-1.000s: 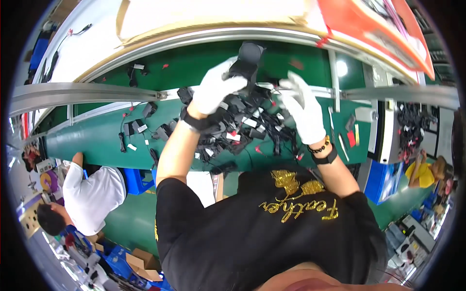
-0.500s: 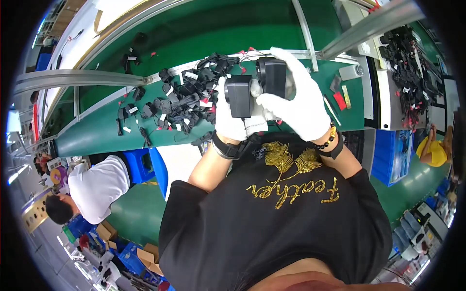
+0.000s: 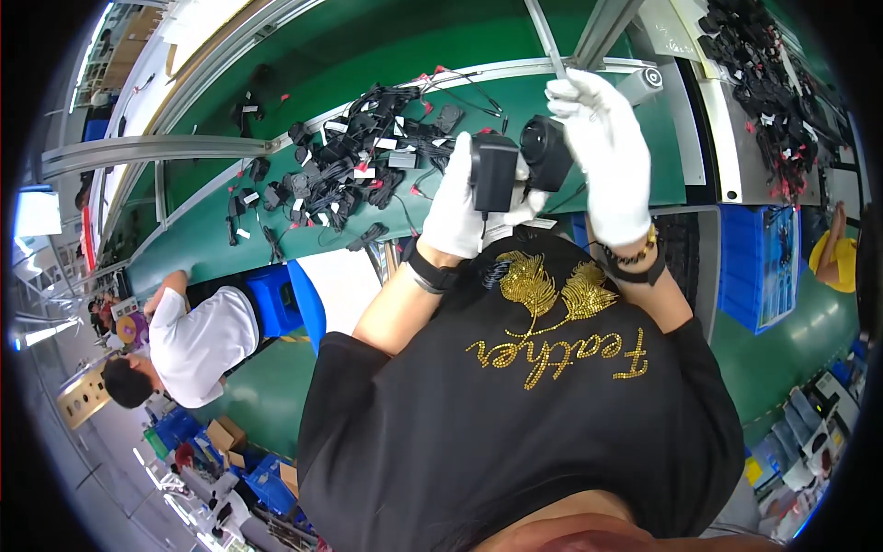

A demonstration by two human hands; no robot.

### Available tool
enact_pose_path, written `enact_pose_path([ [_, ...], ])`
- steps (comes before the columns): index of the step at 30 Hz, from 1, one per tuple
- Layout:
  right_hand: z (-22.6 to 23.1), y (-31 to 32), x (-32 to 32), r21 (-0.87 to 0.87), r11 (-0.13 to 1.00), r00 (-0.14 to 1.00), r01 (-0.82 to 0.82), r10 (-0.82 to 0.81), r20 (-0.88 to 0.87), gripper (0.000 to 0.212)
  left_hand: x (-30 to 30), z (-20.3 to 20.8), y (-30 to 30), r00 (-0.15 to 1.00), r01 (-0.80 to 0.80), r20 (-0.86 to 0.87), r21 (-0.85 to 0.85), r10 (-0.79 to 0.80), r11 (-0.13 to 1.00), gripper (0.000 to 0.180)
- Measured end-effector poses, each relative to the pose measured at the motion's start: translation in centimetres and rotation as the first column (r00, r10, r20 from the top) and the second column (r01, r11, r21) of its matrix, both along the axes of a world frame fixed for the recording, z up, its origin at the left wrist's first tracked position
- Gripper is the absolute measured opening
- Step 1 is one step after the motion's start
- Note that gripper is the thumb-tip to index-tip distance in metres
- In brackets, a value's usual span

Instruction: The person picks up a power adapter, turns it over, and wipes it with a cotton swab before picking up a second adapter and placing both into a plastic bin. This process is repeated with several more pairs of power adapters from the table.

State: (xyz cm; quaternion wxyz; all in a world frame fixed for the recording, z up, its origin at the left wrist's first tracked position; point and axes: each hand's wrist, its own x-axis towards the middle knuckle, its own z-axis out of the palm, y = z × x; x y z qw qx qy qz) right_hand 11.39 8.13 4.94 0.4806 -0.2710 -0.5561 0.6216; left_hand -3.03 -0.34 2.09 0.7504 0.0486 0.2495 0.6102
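Both my hands wear white gloves. My left hand [image 3: 457, 210] is closed around a black boxy power adapter [image 3: 496, 173], its cord hanging down toward my shirt. A second black adapter [image 3: 546, 152], with a rounded face, sits right beside the first. White glove fingers show beneath it, so my left hand appears to hold both. My right hand [image 3: 609, 152] is raised just right of the second adapter, its fingers loosely bent and with nothing visible in them. Left of my hands, a heap of black adapters and cords [image 3: 354, 161] with white labels and red tips lies on the green table.
Metal frame posts [image 3: 156, 147] cross above the table. Behind my right hand stands a small grey device [image 3: 641, 86]. More black cords [image 3: 768, 92] lie on a side bench at right, above a blue bin [image 3: 756, 267]. A person in white [image 3: 204, 345] is at the left.
My right hand has come off the second adapter and moved up and right. The adapters now stay with my left hand. The whole view has shifted a little.
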Motion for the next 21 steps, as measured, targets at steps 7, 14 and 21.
enact_pose_path([
  [7,-0.6,0.6,0.9,0.606,0.774,0.864,-0.181,-0.169,0.474,0.018,1.7,-0.8,-0.8,0.963,0.094,-0.255,0.04,-0.081,0.995,0.054],
  [14,0.0,-0.2,2.6,0.588,0.802,0.903,-0.11,-0.167,0.396,0.025,1.7,-2.0,-1.6,0.926,0.153,-0.375,0.264,-0.045,0.952,0.053],
  [21,1.1,-3.3,4.1,0.77,0.605,0.896,-0.203,-0.203,0.396,0.024,1.7,-2.3,-1.7,0.703,0.213,-0.71,0.158,-0.039,0.964,0.058],
])
